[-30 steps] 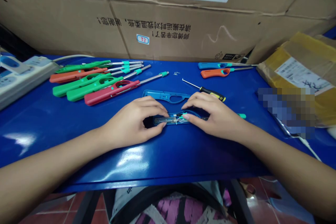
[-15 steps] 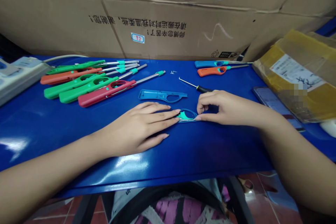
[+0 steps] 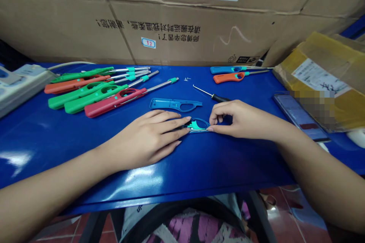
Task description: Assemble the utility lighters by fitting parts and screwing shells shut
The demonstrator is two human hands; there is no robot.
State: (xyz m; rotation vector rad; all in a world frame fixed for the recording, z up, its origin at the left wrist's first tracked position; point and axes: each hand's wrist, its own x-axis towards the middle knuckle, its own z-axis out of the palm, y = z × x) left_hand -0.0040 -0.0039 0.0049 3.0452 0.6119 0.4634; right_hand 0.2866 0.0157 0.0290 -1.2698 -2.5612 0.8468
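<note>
An opened blue lighter body (image 3: 199, 125) with a teal trigger lies on the blue table (image 3: 199, 167) between my hands. My left hand (image 3: 151, 136) lies flat over its handle end, fingers stretched out and pressing it down. My right hand (image 3: 239, 118) pinches thumb and forefinger at the trigger loop's right side. The separate blue cover half (image 3: 174, 104) lies just behind them. A black-handled screwdriver (image 3: 212, 95) rests behind my right hand.
Several green and red long-nosed lighters (image 3: 97, 93) lie at the back left, a blue and an orange lighter (image 3: 236, 74) at the back right. A power strip (image 3: 19, 83) sits far left, a phone (image 3: 299, 115) and yellow parcel (image 3: 327, 79) right. Cardboard boxes (image 3: 171, 15) wall the back.
My left hand went from gripping the lighter body to lying flat over it. My right hand closed into a pinch at the trigger loop and edged slightly left.
</note>
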